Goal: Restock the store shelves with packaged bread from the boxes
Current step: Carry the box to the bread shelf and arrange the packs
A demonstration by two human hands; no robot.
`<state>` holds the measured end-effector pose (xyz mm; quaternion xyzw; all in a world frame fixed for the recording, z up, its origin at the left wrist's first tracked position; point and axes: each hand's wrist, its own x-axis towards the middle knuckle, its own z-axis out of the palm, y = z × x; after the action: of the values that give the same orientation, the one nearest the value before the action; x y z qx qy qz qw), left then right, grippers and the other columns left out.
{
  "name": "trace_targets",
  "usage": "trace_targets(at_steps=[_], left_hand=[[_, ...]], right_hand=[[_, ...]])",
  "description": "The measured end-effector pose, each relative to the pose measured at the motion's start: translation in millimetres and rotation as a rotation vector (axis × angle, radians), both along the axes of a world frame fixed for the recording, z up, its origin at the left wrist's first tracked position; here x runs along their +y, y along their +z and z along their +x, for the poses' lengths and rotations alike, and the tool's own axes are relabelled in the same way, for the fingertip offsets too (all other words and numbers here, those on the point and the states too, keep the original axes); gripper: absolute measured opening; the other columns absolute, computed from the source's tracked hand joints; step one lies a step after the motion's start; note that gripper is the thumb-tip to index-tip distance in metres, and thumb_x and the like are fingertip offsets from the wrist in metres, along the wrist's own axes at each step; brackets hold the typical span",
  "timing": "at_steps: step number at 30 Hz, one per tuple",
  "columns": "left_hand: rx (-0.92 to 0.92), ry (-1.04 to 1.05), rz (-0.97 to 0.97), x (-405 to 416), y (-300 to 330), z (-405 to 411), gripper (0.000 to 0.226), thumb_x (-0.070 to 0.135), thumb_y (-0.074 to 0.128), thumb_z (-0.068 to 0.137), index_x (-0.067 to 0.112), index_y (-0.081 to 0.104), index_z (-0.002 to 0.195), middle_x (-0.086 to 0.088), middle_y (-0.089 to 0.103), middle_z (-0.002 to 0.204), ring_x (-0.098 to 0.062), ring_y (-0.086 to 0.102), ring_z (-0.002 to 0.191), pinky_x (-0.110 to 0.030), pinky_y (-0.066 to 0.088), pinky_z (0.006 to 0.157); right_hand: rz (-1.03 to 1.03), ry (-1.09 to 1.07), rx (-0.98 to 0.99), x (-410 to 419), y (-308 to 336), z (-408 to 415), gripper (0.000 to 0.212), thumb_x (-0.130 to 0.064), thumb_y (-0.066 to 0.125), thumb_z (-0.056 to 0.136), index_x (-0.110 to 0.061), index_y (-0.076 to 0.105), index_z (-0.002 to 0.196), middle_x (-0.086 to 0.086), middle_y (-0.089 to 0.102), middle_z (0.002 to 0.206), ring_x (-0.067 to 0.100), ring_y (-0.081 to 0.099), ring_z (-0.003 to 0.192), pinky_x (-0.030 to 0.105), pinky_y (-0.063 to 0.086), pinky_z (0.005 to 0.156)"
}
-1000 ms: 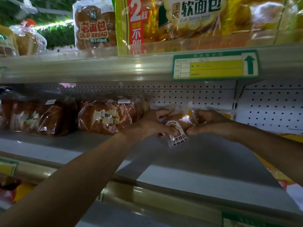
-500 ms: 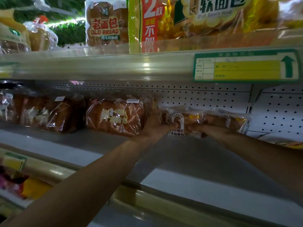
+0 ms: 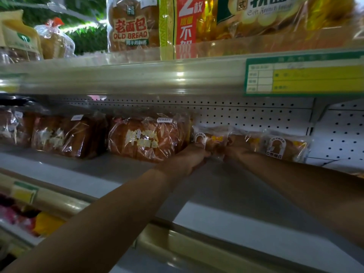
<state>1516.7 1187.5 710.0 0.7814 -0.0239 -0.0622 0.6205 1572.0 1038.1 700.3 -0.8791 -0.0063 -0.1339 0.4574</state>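
Reaching to the back of the middle shelf (image 3: 226, 196), my left hand (image 3: 194, 157) and right hand (image 3: 231, 152) meet at the front edge of a small clear-wrapped bread pack (image 3: 211, 139), which sits against the pegboard back panel (image 3: 236, 113) just right of a large brown loaf bag (image 3: 145, 139). Both touch its wrapper, but the fingers are too dim and blurred to tell whether either grip is clenched on it. A second small pack (image 3: 279, 145) lies just beside it to the right.

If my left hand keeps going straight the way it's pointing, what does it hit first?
Likely the small clear-wrapped bread packet that the left hand already touches, then the white perforated back panel behind; depth is unclear.
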Motion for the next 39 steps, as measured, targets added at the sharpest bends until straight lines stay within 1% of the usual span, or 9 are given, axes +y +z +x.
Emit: trace_targets(at_steps=[4, 8, 12, 15, 17, 23, 27, 33, 39], left_hand=[[0.006, 0.007, -0.014, -2, 2, 0, 0.017, 0.004, 0.052, 0.098, 0.017, 0.061, 0.091, -0.016, 0.065, 0.112, -0.030, 0.062, 0.108, -0.043, 0.049, 0.103], [0.009, 0.015, -0.028, -2, 1, -1, 0.019, 0.004, 0.053, 0.097, 0.011, 0.066, 0.108, -0.017, 0.066, 0.116, -0.028, 0.062, 0.105, -0.043, 0.049, 0.103], [0.019, 0.036, -0.102, 1, 2, -6, 0.019, 0.001, 0.055, 0.096, 0.017, 0.064, 0.090, -0.010, 0.066, 0.099, -0.020, 0.062, 0.086, -0.039, 0.049, 0.098], [0.007, 0.045, -0.194, 5, 6, -15, 0.019, 0.000, 0.056, 0.095, 0.016, 0.063, 0.087, -0.006, 0.067, 0.091, -0.016, 0.063, 0.082, -0.035, 0.053, 0.092], [-0.005, 0.033, -0.301, 9, 8, -27, 0.017, -0.001, 0.055, 0.096, 0.014, 0.062, 0.090, -0.007, 0.069, 0.095, -0.016, 0.066, 0.088, -0.029, 0.055, 0.087], [-0.115, 0.091, -0.628, 30, 14, -75, 0.015, 0.002, 0.046, 0.102, 0.008, 0.058, 0.108, -0.013, 0.071, 0.108, -0.024, 0.072, 0.090, -0.030, 0.061, 0.077], [-0.267, 0.162, -0.777, 65, 15, -116, 0.019, 0.001, 0.048, 0.099, 0.013, 0.061, 0.107, -0.006, 0.076, 0.094, -0.021, 0.074, 0.081, -0.031, 0.059, 0.069], [-0.353, 0.341, -0.760, 148, -5, -171, 0.019, 0.015, 0.052, 0.099, 0.018, 0.062, 0.115, 0.001, 0.075, 0.088, -0.013, 0.070, 0.073, -0.026, 0.055, 0.062], [-0.255, 0.511, -0.667, 280, -49, -199, 0.020, 0.018, 0.052, 0.100, 0.017, 0.061, 0.118, 0.002, 0.074, 0.088, -0.012, 0.069, 0.071, -0.023, 0.054, 0.058]], right_hand=[[-0.016, 0.001, 0.000, 0, 3, -3, 0.027, -0.011, 0.074, 0.085, -0.006, 0.061, 0.108, 0.012, 0.064, 0.100, 0.021, 0.060, 0.081, 0.022, 0.048, 0.052], [-0.032, -0.011, 0.026, -4, 2, -8, 0.036, -0.024, 0.085, 0.073, -0.015, 0.062, 0.100, 0.006, 0.067, 0.098, 0.024, 0.066, 0.092, 0.039, 0.057, 0.082], [-0.142, -0.003, 0.016, -8, 7, -24, 0.028, -0.037, 0.076, 0.081, -0.011, 0.065, 0.083, 0.007, 0.063, 0.082, 0.019, 0.059, 0.079, 0.030, 0.049, 0.075], [-0.102, -0.005, -0.026, -10, 15, -42, 0.025, -0.028, 0.078, 0.080, -0.006, 0.069, 0.083, 0.002, 0.064, 0.078, 0.011, 0.054, 0.066, 0.024, 0.050, 0.067], [-0.104, 0.006, -0.068, -7, 20, -57, 0.025, -0.023, 0.078, 0.081, -0.015, 0.056, 0.070, -0.007, 0.054, 0.069, 0.004, 0.048, 0.062, 0.014, 0.039, 0.053], [-0.038, 0.155, -0.177, 23, 25, -91, 0.023, -0.006, 0.068, 0.087, -0.021, 0.059, 0.074, 0.003, 0.064, 0.079, 0.021, 0.062, 0.079, 0.029, 0.047, 0.067], [0.133, 0.282, -0.259, 69, 30, -123, 0.012, -0.014, 0.065, 0.092, -0.014, 0.062, 0.080, 0.003, 0.065, 0.070, 0.011, 0.059, 0.054, 0.020, 0.046, 0.046], [0.249, 0.462, -0.214, 162, 35, -166, 0.018, -0.020, 0.056, 0.098, -0.007, 0.064, 0.088, 0.007, 0.063, 0.064, 0.012, 0.054, 0.043, 0.025, 0.039, 0.042], [0.330, 0.678, -0.164, 290, 13, -189, 0.026, -0.021, 0.050, 0.101, -0.010, 0.058, 0.079, 0.007, 0.063, 0.063, 0.019, 0.055, 0.048, 0.026, 0.037, 0.041]])
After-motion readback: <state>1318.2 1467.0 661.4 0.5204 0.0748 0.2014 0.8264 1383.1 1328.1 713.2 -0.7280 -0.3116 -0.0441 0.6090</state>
